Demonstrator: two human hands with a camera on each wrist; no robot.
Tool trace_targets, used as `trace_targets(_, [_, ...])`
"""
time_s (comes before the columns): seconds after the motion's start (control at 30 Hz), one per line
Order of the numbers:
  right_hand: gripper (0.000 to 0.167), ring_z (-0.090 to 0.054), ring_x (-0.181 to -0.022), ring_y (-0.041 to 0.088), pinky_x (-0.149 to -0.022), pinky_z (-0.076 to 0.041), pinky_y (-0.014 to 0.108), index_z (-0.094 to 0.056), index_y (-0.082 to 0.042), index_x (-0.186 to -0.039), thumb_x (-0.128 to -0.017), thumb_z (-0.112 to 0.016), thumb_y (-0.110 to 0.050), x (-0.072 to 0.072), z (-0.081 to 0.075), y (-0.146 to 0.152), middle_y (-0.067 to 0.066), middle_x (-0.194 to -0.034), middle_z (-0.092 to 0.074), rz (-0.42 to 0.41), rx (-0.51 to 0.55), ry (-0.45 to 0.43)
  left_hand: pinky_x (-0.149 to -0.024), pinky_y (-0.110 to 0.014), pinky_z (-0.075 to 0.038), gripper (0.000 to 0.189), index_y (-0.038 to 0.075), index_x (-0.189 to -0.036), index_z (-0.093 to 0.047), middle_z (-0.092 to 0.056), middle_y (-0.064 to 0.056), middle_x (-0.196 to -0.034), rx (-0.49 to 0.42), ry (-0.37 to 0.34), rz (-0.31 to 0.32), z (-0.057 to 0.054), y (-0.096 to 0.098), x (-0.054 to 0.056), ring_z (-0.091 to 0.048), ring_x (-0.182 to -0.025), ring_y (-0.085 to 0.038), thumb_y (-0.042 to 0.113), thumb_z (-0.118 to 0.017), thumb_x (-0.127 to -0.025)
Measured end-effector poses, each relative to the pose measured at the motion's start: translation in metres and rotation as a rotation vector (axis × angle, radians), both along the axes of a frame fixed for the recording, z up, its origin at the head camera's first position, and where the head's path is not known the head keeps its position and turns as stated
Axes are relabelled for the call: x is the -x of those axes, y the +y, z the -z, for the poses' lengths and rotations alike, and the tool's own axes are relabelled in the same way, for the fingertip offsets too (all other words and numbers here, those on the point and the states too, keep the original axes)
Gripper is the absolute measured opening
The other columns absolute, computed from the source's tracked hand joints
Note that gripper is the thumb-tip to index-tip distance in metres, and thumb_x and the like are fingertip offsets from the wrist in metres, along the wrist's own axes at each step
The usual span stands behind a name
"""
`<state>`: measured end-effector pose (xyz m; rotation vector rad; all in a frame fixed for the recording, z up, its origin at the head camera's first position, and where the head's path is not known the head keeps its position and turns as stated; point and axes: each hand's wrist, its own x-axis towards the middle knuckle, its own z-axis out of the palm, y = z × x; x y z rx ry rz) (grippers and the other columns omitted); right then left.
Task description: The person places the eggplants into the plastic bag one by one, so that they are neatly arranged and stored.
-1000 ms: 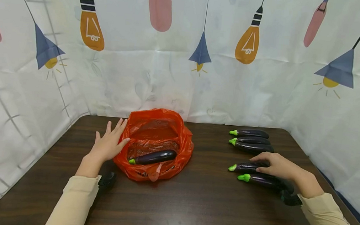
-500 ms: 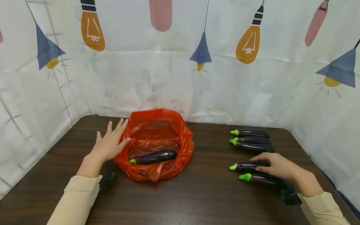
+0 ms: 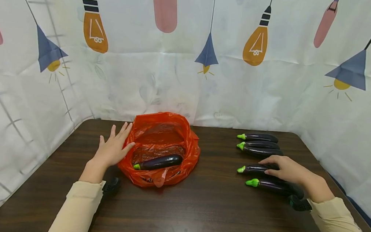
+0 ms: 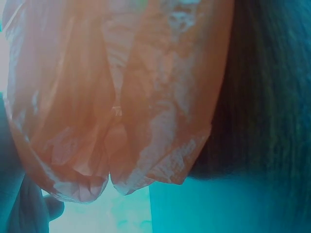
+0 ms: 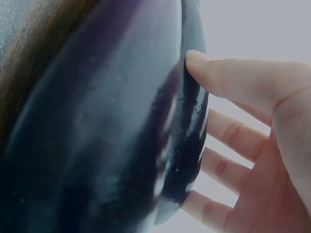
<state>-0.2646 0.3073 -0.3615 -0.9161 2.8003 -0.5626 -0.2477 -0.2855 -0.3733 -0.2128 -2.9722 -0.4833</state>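
My left hand rests with spread, straight fingers against the left side of an upright orange-red plastic bag. One eggplant lies inside the bag's wide mouth. At the right, my right hand grips another dark eggplant, its green stem pointing left. In the right wrist view, the thumb and several fingers lie on opposite sides of that eggplant. A nearer eggplant lies just in front of it. The bag fills much of the left wrist view, hiding most of the left hand.
Three more eggplants lie side by side at the back right of the brown wooden table. A white curtain printed with lamps and bulbs closes off the back and both sides.
My right hand and the eggplant it grips have shifted slightly back, widening the gap from the nearer eggplant. The left hand and the bag stay put.
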Motion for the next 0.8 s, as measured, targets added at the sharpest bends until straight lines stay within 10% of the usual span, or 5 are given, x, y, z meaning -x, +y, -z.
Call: trace_targets(0.8, [0.036, -0.055, -0.127, 0.045, -0.097, -0.05, 0.059, -0.067, -0.005, -0.134, -0.1, -0.068, -0.019, -0.011, -0.031, -0.039, 0.022, -0.137, -0.06, -0.078, -0.002, 0.056, -0.105, -0.083, 0.008, 0.082, 0.014, -0.167, -0.006, -0.007, -0.017, -0.17, 0.051, 0.018, -0.009, 0.001, 0.003, 0.002, 0.007, -0.152, -0.051, 0.036, -0.056, -0.105])
